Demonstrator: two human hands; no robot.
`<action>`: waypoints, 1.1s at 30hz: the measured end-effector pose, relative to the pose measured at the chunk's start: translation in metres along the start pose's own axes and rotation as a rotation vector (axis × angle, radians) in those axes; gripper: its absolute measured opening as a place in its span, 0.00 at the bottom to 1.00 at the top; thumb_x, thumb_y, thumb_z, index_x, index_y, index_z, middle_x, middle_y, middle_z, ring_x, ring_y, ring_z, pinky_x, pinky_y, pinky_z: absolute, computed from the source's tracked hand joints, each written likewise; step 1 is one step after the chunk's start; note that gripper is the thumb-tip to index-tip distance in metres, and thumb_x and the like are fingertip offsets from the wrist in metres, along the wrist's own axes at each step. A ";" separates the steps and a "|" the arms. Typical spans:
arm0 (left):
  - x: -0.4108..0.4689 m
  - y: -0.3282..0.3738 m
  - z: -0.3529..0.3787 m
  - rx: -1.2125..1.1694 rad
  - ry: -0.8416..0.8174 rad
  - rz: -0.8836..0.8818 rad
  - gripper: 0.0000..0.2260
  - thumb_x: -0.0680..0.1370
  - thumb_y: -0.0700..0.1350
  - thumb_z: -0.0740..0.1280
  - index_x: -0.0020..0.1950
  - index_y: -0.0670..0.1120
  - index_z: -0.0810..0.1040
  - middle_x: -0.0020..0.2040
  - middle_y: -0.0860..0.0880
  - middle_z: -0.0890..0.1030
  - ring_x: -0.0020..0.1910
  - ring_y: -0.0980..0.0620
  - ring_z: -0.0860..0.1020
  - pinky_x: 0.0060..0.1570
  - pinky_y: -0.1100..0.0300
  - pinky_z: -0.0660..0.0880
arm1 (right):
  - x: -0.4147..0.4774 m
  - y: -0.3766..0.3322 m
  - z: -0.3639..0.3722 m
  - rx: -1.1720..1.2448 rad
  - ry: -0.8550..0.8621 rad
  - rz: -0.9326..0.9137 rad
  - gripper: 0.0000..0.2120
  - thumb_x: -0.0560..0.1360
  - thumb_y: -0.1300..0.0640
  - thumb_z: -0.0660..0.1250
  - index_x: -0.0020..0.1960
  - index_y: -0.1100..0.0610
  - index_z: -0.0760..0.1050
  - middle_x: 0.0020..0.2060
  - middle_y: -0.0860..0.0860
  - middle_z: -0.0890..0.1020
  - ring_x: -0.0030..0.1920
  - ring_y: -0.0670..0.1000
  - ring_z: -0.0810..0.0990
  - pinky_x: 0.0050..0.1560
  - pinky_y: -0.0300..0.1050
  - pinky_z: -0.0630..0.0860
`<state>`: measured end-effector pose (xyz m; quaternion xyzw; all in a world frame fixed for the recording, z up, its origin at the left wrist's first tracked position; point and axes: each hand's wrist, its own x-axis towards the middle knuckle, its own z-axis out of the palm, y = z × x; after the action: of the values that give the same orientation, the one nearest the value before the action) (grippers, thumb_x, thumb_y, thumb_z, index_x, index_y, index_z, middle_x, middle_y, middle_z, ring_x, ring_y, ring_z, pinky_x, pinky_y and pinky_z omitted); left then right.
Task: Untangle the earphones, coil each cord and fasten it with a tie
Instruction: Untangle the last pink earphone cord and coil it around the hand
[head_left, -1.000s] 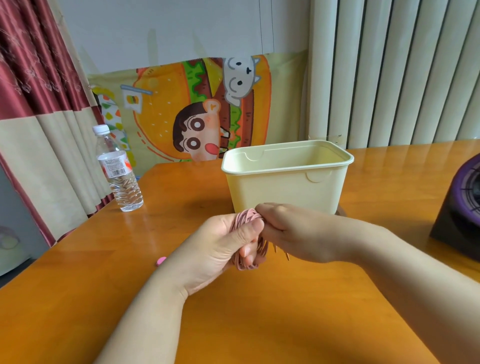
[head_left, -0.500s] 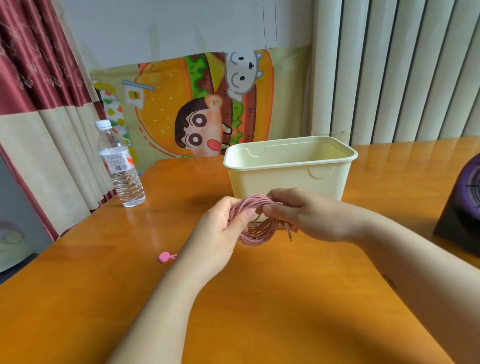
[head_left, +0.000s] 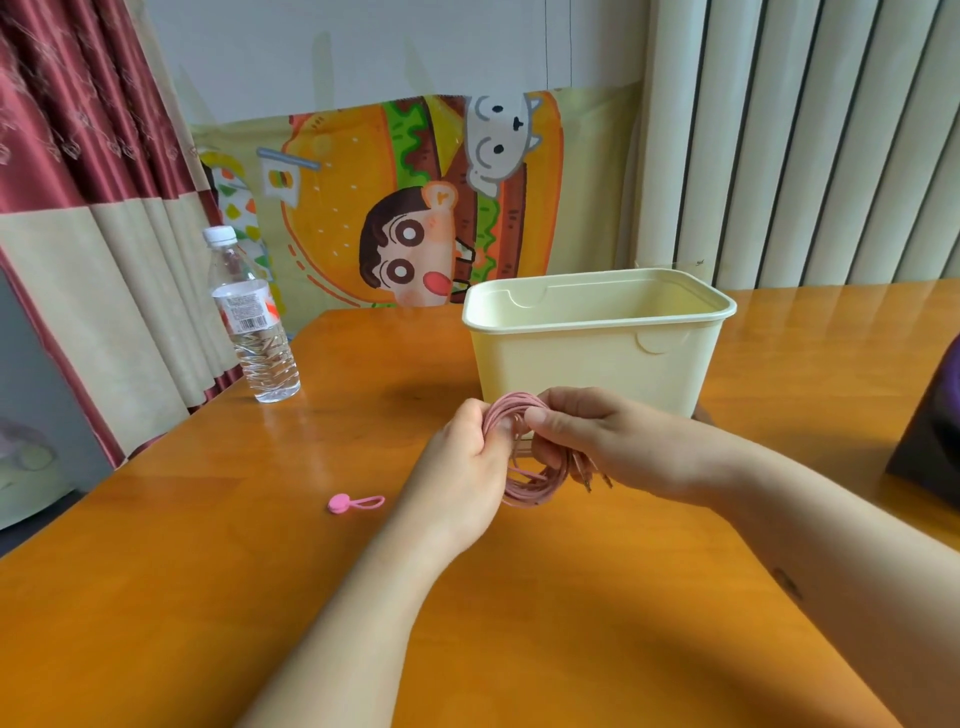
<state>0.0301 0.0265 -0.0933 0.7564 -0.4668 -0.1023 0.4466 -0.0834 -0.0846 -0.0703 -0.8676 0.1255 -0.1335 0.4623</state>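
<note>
The pink earphone cord (head_left: 535, 484) is wound into a loose round coil of many thin strands and is held between both hands, above the table and just in front of the bin. The left hand (head_left: 457, 467) curls its fingers around the coil's left side; its fingertips are hidden behind the strands. The right hand (head_left: 597, 436) pinches the top of the coil, with the thumb over the strands and the fingers folded behind them. A few short cord ends with small metallic tips (head_left: 588, 483) poke out under the right hand. The earbuds themselves cannot be made out.

A pink tie (head_left: 354, 503), a small round button with a thin loop, lies flat on the table to the left of the left hand, apart from it. Beyond the hands stands a cream plastic bin (head_left: 597, 364), rectangular with rounded corners and a smooth rolled rim. A clear ribbed water bottle (head_left: 255, 332) with a white cap stands far left of the hands. The glossy orange wooden table (head_left: 519, 623) reflects light. To the right of the right hand, a dark object (head_left: 930, 447) is cut off by the frame's edge.
</note>
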 end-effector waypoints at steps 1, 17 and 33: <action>0.000 0.001 0.001 -0.004 0.001 -0.012 0.11 0.82 0.51 0.54 0.47 0.47 0.72 0.40 0.53 0.75 0.38 0.56 0.72 0.34 0.62 0.67 | 0.000 0.000 0.001 -0.014 0.005 -0.003 0.13 0.80 0.49 0.57 0.48 0.56 0.75 0.37 0.50 0.75 0.35 0.44 0.71 0.37 0.39 0.70; 0.001 -0.006 -0.006 -0.167 -0.205 0.098 0.09 0.80 0.47 0.62 0.59 0.58 0.72 0.52 0.56 0.80 0.54 0.59 0.78 0.59 0.55 0.74 | 0.006 0.005 0.005 0.152 0.251 0.069 0.11 0.77 0.55 0.59 0.48 0.59 0.77 0.44 0.67 0.78 0.41 0.55 0.72 0.43 0.53 0.68; 0.001 -0.005 0.032 -0.421 -0.277 0.077 0.08 0.81 0.54 0.55 0.57 0.59 0.72 0.59 0.47 0.71 0.60 0.49 0.74 0.64 0.46 0.71 | 0.003 -0.005 0.034 0.489 0.523 0.128 0.13 0.79 0.62 0.55 0.36 0.57 0.65 0.29 0.49 0.65 0.24 0.41 0.66 0.22 0.33 0.63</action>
<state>0.0151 0.0076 -0.1157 0.6070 -0.5205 -0.2829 0.5297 -0.0683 -0.0563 -0.0841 -0.6581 0.2579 -0.3479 0.6159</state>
